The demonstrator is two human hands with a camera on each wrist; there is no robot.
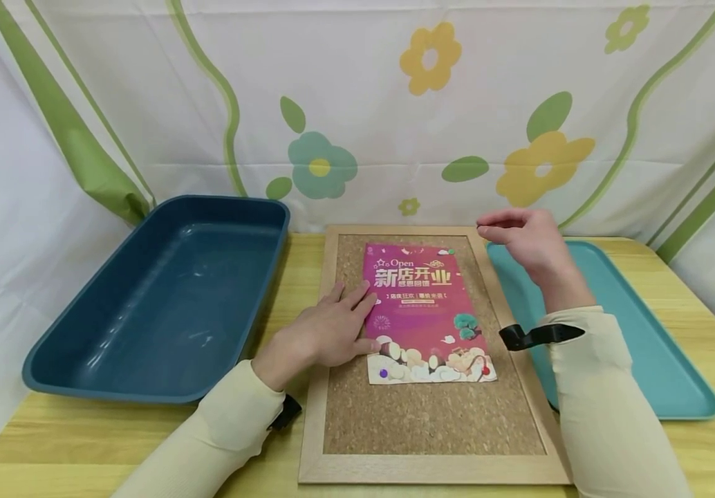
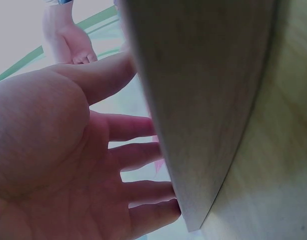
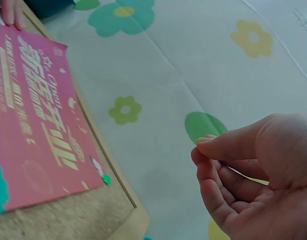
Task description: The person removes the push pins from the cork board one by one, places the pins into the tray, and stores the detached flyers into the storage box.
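A pink and purple poster with printed lettering lies on a wood-framed cork board. Round-headed pushpins show at three of its corners: a purple pin lower left, a red pin lower right and a green pin upper right. My left hand rests with spread fingers over the board's left side and the poster's left edge. Above the board's upper right corner, my right hand pinches a tiny dark pin-like thing between thumb and forefinger, mostly hidden by the fingertips.
A deep dark-blue tub stands left of the board. On the right, partly under my right forearm, lies a shallow turquoise tray. A flowered white curtain hangs behind the wooden table.
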